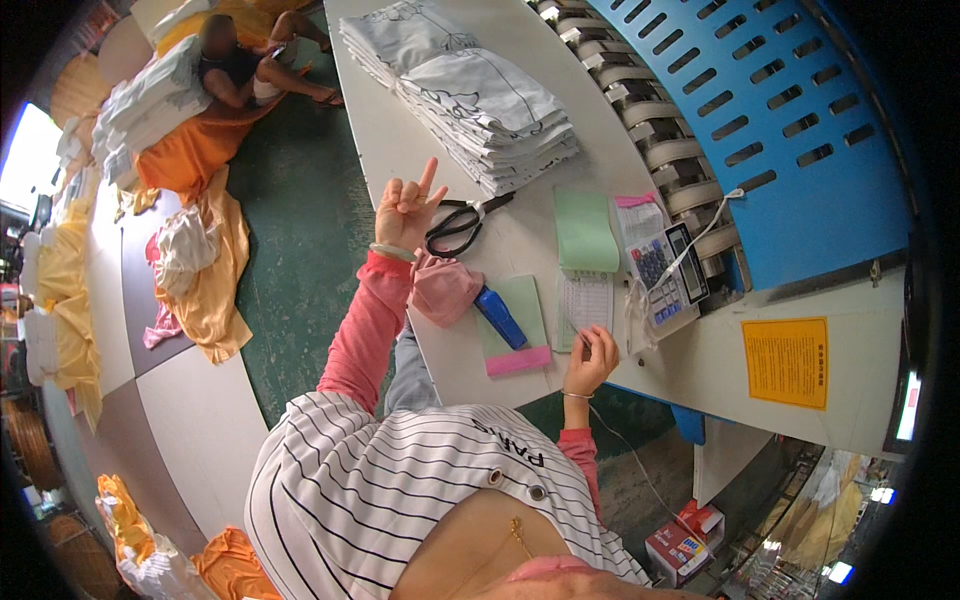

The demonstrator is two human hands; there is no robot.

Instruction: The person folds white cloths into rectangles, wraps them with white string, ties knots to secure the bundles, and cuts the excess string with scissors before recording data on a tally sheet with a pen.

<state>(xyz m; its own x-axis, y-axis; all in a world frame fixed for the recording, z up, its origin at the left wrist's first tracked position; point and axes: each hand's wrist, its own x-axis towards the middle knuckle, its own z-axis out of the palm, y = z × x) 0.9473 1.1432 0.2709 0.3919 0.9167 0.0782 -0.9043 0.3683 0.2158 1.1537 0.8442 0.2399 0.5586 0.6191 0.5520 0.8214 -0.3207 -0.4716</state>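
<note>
My left hand is raised near the table's left edge, two fingers stretched out and the others curled, holding nothing. Beside it lie black-handled scissors and a crumpled pink cloth. The fingers of my right hand are bent at the lower edge of a printed form pad; a thin tip shows at the fingers, but whether they grip a pen or paper is unclear. The pad's green cover is folded up. A blue stapler lies on another green pad. A calculator stands to the right.
A tall stack of folded white printed fabric stands farther back on the white table. A blue slotted machine with belts borders the right. A white cord crosses the calculator. Another person sits among linens at the upper left.
</note>
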